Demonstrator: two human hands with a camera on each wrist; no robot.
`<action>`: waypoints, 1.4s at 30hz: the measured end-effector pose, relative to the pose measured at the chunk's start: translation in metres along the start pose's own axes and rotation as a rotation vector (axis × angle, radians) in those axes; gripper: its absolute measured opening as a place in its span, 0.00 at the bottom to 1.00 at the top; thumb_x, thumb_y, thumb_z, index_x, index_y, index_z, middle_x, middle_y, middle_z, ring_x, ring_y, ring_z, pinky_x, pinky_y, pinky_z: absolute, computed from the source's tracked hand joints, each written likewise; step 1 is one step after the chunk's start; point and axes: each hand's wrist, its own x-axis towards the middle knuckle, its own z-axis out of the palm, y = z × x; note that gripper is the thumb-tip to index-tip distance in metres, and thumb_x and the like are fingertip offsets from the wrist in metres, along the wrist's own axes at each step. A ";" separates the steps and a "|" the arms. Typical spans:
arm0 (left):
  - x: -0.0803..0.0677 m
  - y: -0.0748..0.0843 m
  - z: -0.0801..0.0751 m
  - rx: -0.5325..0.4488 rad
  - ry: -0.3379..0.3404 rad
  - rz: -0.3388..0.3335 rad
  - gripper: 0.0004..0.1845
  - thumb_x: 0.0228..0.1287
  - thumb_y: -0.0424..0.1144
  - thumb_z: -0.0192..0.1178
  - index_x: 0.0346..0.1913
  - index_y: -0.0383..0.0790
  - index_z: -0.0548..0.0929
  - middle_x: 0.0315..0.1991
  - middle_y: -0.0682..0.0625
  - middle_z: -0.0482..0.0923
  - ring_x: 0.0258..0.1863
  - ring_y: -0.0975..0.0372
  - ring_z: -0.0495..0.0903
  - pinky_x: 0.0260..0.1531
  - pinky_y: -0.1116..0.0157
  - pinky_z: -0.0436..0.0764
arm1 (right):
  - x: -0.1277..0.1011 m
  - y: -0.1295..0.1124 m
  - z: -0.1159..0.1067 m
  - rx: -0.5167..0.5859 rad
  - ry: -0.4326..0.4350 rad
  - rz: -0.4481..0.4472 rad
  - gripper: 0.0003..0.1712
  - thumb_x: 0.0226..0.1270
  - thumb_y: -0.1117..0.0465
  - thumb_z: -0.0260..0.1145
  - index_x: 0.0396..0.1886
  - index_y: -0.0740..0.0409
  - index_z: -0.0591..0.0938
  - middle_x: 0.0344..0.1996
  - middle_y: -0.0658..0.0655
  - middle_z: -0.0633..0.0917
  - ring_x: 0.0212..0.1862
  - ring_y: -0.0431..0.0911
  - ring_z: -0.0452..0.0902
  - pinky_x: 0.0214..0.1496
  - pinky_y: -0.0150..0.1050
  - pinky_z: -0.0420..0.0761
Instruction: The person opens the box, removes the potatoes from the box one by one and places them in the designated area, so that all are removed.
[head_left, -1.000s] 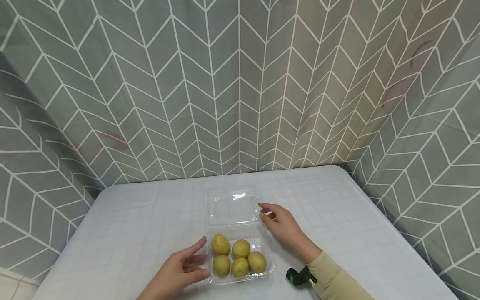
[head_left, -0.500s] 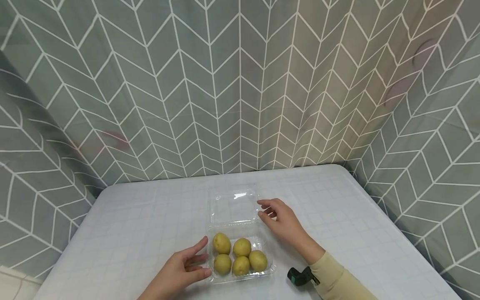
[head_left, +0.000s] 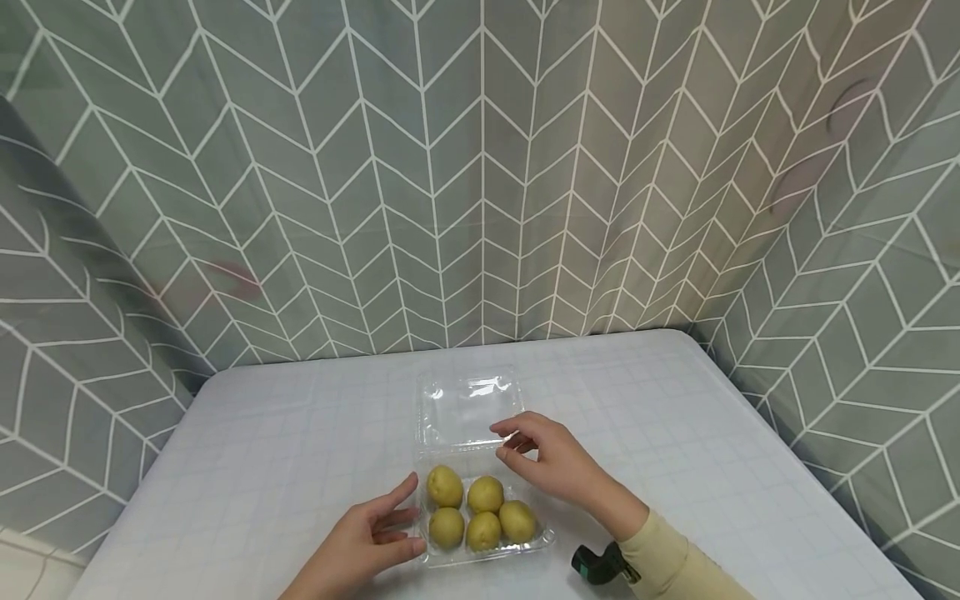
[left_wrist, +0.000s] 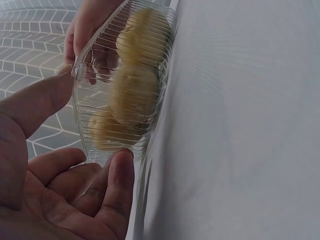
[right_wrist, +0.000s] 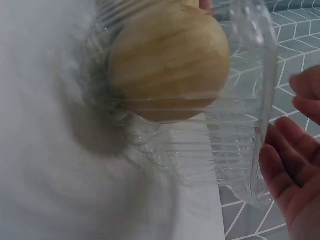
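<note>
A clear plastic clamshell box (head_left: 487, 560) lies on the table, its lid (head_left: 459, 408) folded back flat behind it. In its tray sit several round yellow-green fruits (head_left: 484, 531), whose exact kind I cannot tell. My left hand (head_left: 356, 542) is at the box's left side, thumb and index finger spread. In the left wrist view, its fingertips (left_wrist: 122, 162) touch the ribbed wall and rim. My right hand (head_left: 558, 462) hovers by the back right of the tray, near the hinge, fingers loosely bent with nothing seen between them. The right wrist view shows its fingers (right_wrist: 272, 167) beside the rim.
A white, faintly checked cloth covers the table (head_left: 300, 442). Grey-green curtains (head_left: 480, 175) with white chevron lines hang behind and at both sides. A small black device (head_left: 596, 565) sits by the right sleeve (head_left: 671, 554).
My right hand has moved left and slightly nearer, from beside the lid's right edge to over the hinge area. My left hand, the box and the fruits look the same.
</note>
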 end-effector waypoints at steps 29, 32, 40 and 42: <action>0.003 -0.001 0.003 0.032 0.008 -0.040 0.44 0.62 0.45 0.70 0.75 0.35 0.61 0.73 0.36 0.60 0.56 0.45 0.79 0.47 0.60 0.84 | 0.000 -0.021 0.022 -0.430 -0.309 0.001 0.15 0.66 0.45 0.67 0.45 0.47 0.87 0.39 0.39 0.82 0.41 0.34 0.76 0.46 0.34 0.80; 0.003 -0.002 0.003 0.033 0.007 -0.024 0.43 0.62 0.44 0.70 0.75 0.34 0.61 0.73 0.36 0.59 0.57 0.45 0.79 0.48 0.61 0.84 | 0.001 -0.023 0.024 -0.471 -0.320 0.010 0.16 0.65 0.44 0.68 0.45 0.46 0.87 0.36 0.39 0.81 0.35 0.33 0.73 0.40 0.32 0.78; 0.003 -0.001 0.004 0.038 0.013 -0.042 0.44 0.62 0.45 0.70 0.75 0.33 0.61 0.73 0.36 0.58 0.59 0.45 0.77 0.49 0.61 0.83 | 0.006 -0.024 0.025 -0.500 -0.365 0.049 0.18 0.64 0.40 0.68 0.45 0.46 0.86 0.33 0.36 0.82 0.32 0.32 0.72 0.38 0.32 0.78; 0.003 -0.001 0.004 0.040 0.014 -0.044 0.44 0.62 0.45 0.70 0.75 0.34 0.61 0.73 0.36 0.58 0.59 0.45 0.77 0.48 0.61 0.83 | 0.008 -0.025 0.025 -0.487 -0.378 0.057 0.18 0.64 0.41 0.69 0.45 0.46 0.87 0.32 0.36 0.82 0.31 0.31 0.72 0.38 0.32 0.78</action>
